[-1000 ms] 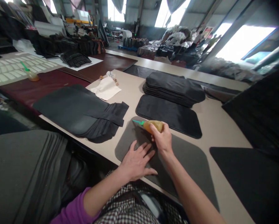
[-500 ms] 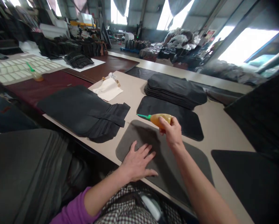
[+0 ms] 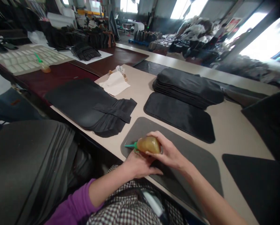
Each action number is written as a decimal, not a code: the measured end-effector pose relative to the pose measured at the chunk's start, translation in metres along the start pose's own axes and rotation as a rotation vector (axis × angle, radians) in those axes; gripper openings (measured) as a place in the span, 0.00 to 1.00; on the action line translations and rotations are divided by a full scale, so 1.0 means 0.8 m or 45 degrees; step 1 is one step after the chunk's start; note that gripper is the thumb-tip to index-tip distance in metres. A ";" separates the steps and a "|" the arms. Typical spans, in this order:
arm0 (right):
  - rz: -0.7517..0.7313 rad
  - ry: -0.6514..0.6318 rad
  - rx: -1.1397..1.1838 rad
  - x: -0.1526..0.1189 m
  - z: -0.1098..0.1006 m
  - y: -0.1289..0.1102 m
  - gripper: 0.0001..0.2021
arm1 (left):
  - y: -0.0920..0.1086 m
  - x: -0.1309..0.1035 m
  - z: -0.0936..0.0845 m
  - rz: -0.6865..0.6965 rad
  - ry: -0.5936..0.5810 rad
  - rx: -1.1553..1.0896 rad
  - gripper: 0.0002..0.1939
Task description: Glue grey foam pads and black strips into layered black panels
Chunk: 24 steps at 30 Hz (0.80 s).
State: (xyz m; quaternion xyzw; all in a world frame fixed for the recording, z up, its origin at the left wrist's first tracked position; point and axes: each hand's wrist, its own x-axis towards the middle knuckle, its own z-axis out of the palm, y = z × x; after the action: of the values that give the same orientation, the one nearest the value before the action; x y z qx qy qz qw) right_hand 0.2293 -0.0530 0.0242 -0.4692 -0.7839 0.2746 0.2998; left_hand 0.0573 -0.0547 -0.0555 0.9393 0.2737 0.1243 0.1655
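Observation:
My right hand (image 3: 164,148) is closed around a squeeze bottle (image 3: 148,145) of amber liquid, probably glue, tipped on its side. Its green nozzle (image 3: 130,145) points left, over the far left corner of a grey rounded panel (image 3: 189,150). Below the bottle, my left hand (image 3: 138,165) rests on that panel with the thumb stretched out to the right. The bottle covers most of the left hand's fingers. Whether the nozzle tip touches the panel, I cannot tell.
Black rounded panels (image 3: 179,117) lie beyond the grey one, with a taller stack (image 3: 189,87) behind. Left are a dark sheet with black strips (image 3: 114,117) and a white cloth (image 3: 115,83). Grey sheets (image 3: 25,162) are piled at lower left. A second bottle (image 3: 45,67) stands farther back.
My right hand has brought the bottle down and left, from above the panel to over my left hand. My left hand stays on the panel. The view has shifted slightly.

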 end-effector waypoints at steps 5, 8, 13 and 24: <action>-0.068 0.027 -0.070 0.005 -0.007 0.013 0.27 | -0.001 0.003 -0.007 0.054 0.007 0.073 0.42; -0.069 0.070 -0.112 0.009 -0.016 0.028 0.27 | 0.000 0.005 -0.017 0.091 0.048 0.128 0.41; -0.043 0.196 -0.228 0.018 -0.025 0.049 0.27 | 0.002 0.008 -0.027 0.128 0.072 0.178 0.41; 0.060 0.494 -0.349 0.036 -0.029 0.074 0.26 | 0.003 0.010 -0.026 0.147 0.054 0.145 0.40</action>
State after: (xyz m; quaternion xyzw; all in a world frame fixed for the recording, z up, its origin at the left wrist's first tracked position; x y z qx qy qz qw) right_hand 0.2689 0.0006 0.0042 -0.5678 -0.7303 0.0773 0.3719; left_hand 0.0584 -0.0471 -0.0342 0.9585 0.2292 0.1376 0.0987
